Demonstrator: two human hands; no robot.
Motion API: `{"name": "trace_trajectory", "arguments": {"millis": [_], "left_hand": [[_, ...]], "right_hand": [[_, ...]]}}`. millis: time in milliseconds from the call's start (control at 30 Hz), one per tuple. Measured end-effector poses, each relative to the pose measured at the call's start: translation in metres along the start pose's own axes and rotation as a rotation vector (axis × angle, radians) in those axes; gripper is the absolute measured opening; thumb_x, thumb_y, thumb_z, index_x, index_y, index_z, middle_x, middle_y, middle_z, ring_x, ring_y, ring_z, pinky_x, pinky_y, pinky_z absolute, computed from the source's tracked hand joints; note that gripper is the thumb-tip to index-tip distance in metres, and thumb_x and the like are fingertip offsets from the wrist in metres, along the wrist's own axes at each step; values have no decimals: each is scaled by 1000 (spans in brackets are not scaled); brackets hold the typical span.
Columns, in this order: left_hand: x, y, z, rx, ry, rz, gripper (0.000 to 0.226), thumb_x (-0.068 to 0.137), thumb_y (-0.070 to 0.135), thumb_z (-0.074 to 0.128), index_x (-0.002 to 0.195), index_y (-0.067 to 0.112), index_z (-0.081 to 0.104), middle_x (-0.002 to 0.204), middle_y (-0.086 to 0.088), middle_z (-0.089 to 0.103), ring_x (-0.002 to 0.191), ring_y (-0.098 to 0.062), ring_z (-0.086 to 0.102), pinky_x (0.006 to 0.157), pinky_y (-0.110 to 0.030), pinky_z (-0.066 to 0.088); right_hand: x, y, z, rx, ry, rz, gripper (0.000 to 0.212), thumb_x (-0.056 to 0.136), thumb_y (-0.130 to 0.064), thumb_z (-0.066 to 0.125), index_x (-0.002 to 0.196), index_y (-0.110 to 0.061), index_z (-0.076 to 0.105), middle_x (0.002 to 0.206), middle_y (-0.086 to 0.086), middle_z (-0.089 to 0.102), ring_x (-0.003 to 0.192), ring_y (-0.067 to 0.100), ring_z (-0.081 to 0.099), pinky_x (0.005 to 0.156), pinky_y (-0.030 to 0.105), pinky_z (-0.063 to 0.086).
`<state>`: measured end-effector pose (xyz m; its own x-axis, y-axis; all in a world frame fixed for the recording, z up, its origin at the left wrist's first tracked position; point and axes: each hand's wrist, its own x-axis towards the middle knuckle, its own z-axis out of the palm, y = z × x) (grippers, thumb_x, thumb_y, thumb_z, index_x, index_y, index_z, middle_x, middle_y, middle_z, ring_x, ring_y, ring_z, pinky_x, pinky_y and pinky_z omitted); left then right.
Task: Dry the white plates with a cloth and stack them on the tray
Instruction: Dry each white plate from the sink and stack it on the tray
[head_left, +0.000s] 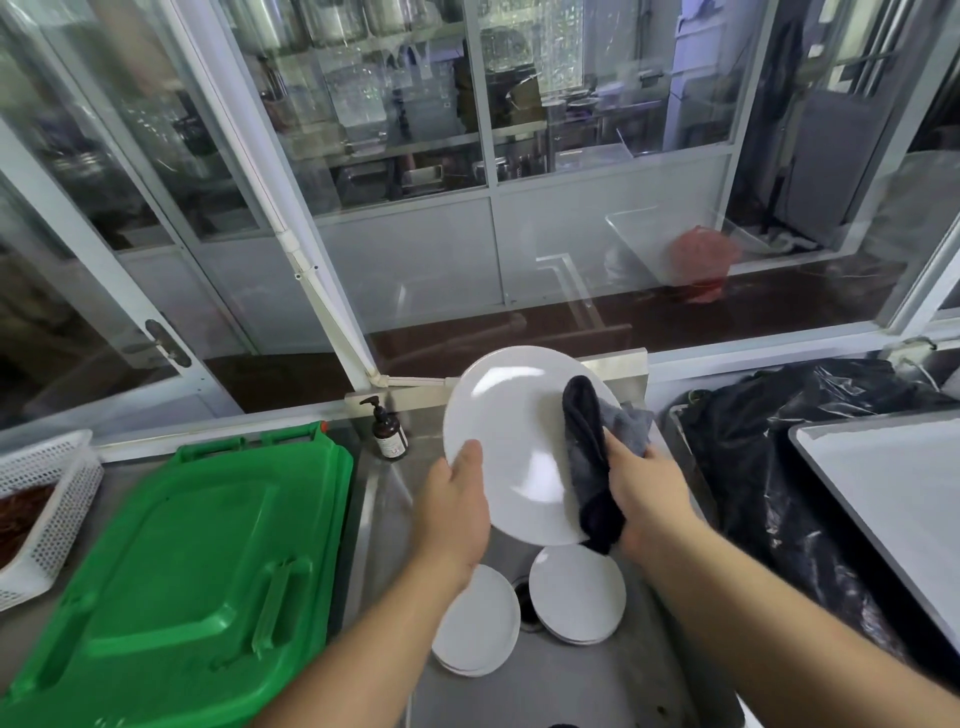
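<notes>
My left hand (457, 499) grips the white plate (514, 447) at its lower left rim, thumb lying over the face and the fingers hidden behind it. The plate is held up over the sink (545, 686), tilted so that its face turns toward me. My right hand (644, 493) clutches a dark grey cloth (592, 457) and presses it against the right side of the plate; the cloth folds over the rim, one end standing up above my fingers and the other hanging down past the plate's lower edge.

Below my hands, in the metal sink, lie two low stacks of white plates: one stack (478, 623) partly under my left wrist, the other stack (576, 592) just to its right, with the dark drain (527, 605) between them.

On the steel desk (130, 488) to my left a green plastic lid (192, 577) lies flat, reaching right up to the sink's edge. Behind it, near the sink's back corner, stands a brown pump bottle (388, 431). At the far left sits a white perforated basket (47, 514) with something reddish brown inside.

To my right a black plastic bag (789, 457) is bunched beside the sink, and a pale tray (893, 499) lies over it at the right edge of the view; its visible surface is bare. Past the desk is a glass partition (467, 156) with white frames, and shelves of kitchen gear show through it.
</notes>
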<state>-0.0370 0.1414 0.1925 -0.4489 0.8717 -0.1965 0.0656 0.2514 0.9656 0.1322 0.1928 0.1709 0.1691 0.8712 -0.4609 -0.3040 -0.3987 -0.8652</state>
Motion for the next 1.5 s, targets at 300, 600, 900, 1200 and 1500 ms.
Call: {"name": "trace_trajectory", "arguments": {"millis": [300,600,900,1200,1500], "left_hand": [[-15,-13,14,-272,-67,-164,15,105,32,59,109,19,65,107,-7,78,97,-26,76,79,-48,65],[-14,3,-11,-520,-274,-162,22,107,6,50,124,-2,61,118,-21,76,97,-33,78,71,-48,64],[-19,7,-5,-557,-361,-115,26,106,0,49,116,7,73,114,-25,76,97,-34,78,74,-49,65],[-36,-1,-2,-452,-539,-28,28,93,15,59,111,19,80,118,-20,76,108,-32,75,82,-49,63],[-39,6,9,-409,-410,167,25,84,15,68,103,23,81,107,-14,80,97,-29,79,76,-39,64]], "right_hand": [[3,22,-1,128,-43,153,24,94,-28,81,113,-15,74,93,12,82,79,40,80,69,63,64],[0,-18,-9,-189,3,-59,20,98,-34,73,102,-15,73,91,10,80,80,32,78,60,40,64],[-42,-4,-3,-941,-170,-560,46,110,-22,48,154,-13,42,173,1,23,162,25,11,129,34,9],[-21,-40,-8,-925,-640,-880,60,108,-23,58,164,-28,36,169,-25,13,155,-14,5,126,14,3],[-7,-49,31,-705,-213,-584,55,113,-26,43,166,-29,29,175,-8,18,162,16,14,121,23,9]]}}
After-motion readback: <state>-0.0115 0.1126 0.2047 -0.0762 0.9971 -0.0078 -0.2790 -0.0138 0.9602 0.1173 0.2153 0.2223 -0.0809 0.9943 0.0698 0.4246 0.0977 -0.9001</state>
